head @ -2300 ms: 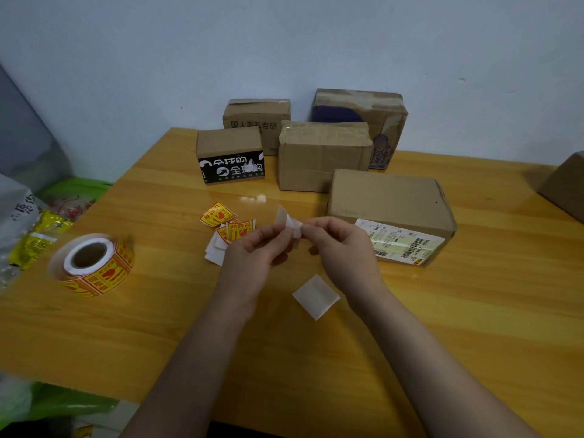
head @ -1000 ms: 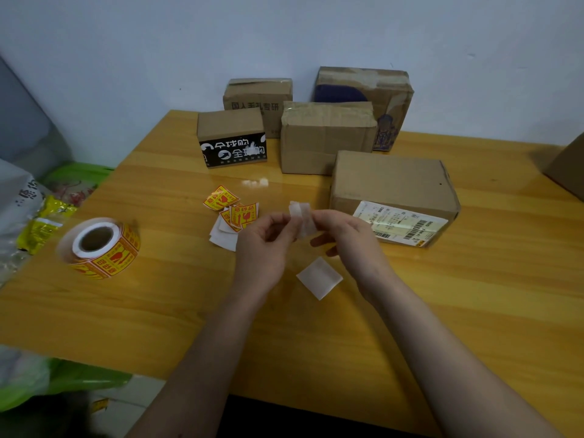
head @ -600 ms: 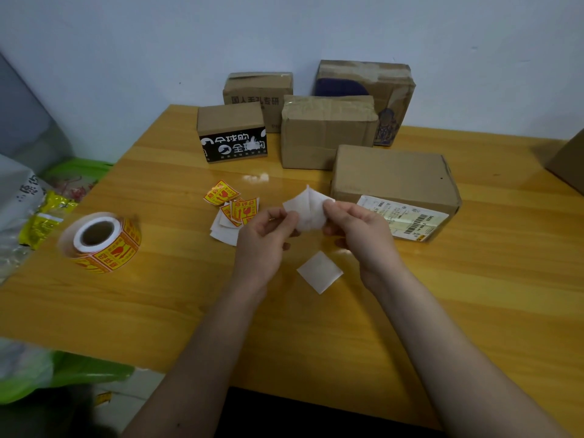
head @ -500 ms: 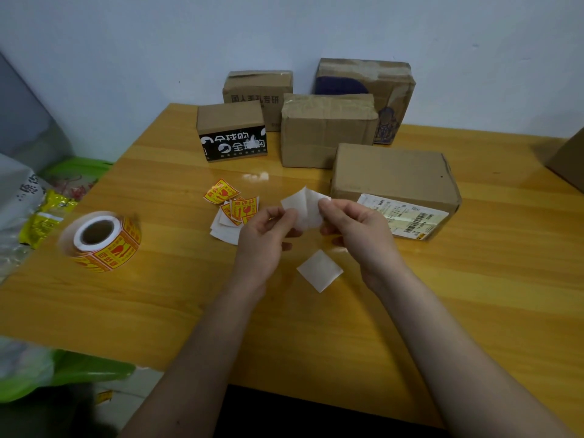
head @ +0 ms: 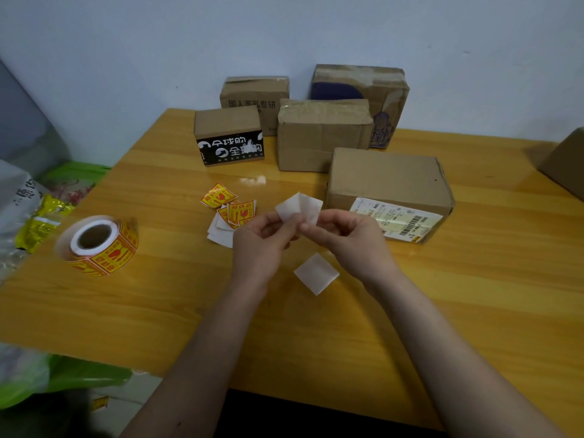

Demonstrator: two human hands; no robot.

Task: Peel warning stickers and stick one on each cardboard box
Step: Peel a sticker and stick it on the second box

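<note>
My left hand point(head: 262, 245) and my right hand point(head: 350, 238) pinch one sticker piece point(head: 298, 207) between them above the table; its white side faces me and two layers are parted at the top. Loose yellow-and-red warning stickers point(head: 232, 210) lie just left of my hands. A sticker roll point(head: 101, 246) stands at the left. The nearest cardboard box point(head: 388, 184) with a shipping label sits right of my hands. Behind it stand a plain box point(head: 322, 137), a black-banded box point(head: 229, 137) and two more boxes point(head: 256, 93) point(head: 376, 90) by the wall.
A white backing square point(head: 316, 273) lies on the wooden table point(head: 474, 295) below my hands. Another box point(head: 565, 162) pokes in at the right edge. Plastic bags point(head: 34, 216) sit off the table's left side.
The piece between my fingers has gone from a small folded bit to two white layers spread apart. The view has tilted a little, so the boxes sit higher in the frame.
</note>
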